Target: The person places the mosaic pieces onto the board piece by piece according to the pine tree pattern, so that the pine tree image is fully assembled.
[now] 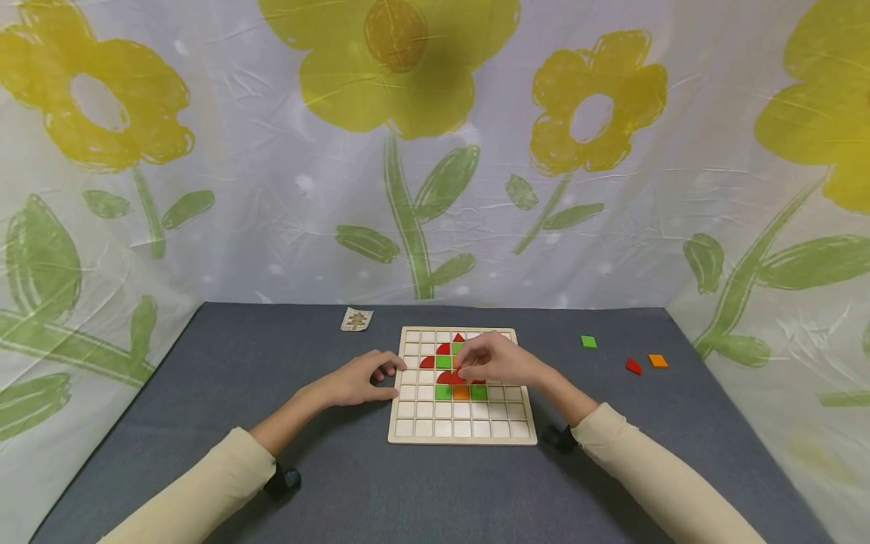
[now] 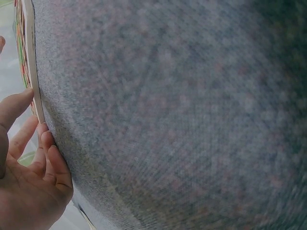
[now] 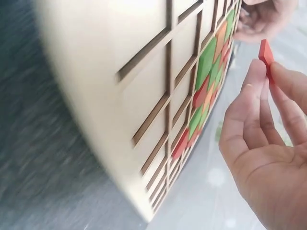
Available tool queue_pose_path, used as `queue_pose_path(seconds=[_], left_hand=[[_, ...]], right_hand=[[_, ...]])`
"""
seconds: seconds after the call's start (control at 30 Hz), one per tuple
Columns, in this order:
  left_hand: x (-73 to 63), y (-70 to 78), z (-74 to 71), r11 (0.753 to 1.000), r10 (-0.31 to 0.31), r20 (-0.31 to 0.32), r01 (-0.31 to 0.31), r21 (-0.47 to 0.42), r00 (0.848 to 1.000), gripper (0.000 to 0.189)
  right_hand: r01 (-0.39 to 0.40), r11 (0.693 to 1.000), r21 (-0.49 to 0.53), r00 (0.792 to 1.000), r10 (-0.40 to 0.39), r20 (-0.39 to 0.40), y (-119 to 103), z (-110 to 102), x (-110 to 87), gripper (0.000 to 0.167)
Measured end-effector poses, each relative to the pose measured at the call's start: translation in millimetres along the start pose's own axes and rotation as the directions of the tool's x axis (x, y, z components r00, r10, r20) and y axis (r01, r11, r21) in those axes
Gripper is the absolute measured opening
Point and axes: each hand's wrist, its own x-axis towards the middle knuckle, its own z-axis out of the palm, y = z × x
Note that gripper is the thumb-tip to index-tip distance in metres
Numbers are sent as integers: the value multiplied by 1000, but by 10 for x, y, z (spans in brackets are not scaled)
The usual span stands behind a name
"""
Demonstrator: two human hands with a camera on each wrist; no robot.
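A wooden grid board point(image 1: 424, 429) lies on the table with green, orange and red tiles set in several cells around its middle and upper part. My left hand point(image 1: 356, 381) rests at the board's left edge, thumb and fingertips touching its rim point(image 2: 31, 57). Above the board, my right hand point(image 1: 499, 360) pinches a small red tile point(image 3: 265, 53) between thumb and fingers, held on edge. In the head view the fingers partly cover that tile and the cells beneath.
On the dark table point(image 1: 238, 363), right of the board, lie a loose green square tile point(image 1: 588, 342), a red tile with a curved side point(image 1: 633, 366) and an orange square tile point(image 1: 658, 360). Behind the board, to the left, is a small patterned card point(image 1: 356, 319). A flowered cloth point(image 1: 272, 189) hangs behind.
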Motion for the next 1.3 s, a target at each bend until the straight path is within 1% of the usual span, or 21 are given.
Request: queue_pose_path(seconds=[0.17, 0.33, 0.53, 0.6, 0.7, 0.83, 0.97, 1.1, 1.3], left_hand=[[-3, 9, -5, 1000, 3, 1, -3, -1, 1000, 40], [-8, 21, -9, 1000, 7, -4, -7, 5, 1000, 40], [-5, -3, -8, 1000, 7, -3, -7, 10, 1000, 40], [-1, -13, -6, 1000, 6, -4, -6, 13, 1000, 40], [4, -16, -4, 1000, 7, -7, -7, 17, 1000, 40], [13, -13, -5, 1000, 13, -8, -12, 15, 1000, 40], [14, -20, -5, 1000, 13, -7, -13, 15, 1000, 40], [12, -25, -5, 1000, 18, -6, -18, 13, 1000, 40], [-3, -6, -4, 1000, 23, -4, -23, 8, 1000, 40]], right_hand=[[14, 1000, -5, 1000, -14, 27, -10, 77, 130, 9], [0, 999, -50, 999, 3, 47, -50, 142, 251, 6], [7, 996, -89, 996, 1, 89, -71, 201, 372, 6], [9, 996, -91, 995, 1, 104, -73, 220, 399, 6], [-9, 996, -86, 992, 19, 121, -79, 249, 428, 7], [-38, 995, -87, 991, 49, 123, -94, 278, 452, 7], [-42, 993, -106, 992, 55, 117, -108, 299, 467, 6], [-14, 989, -147, 993, 32, 117, -99, 320, 485, 6], [39, 972, -231, 992, -9, 129, -89, 336, 509, 7]])
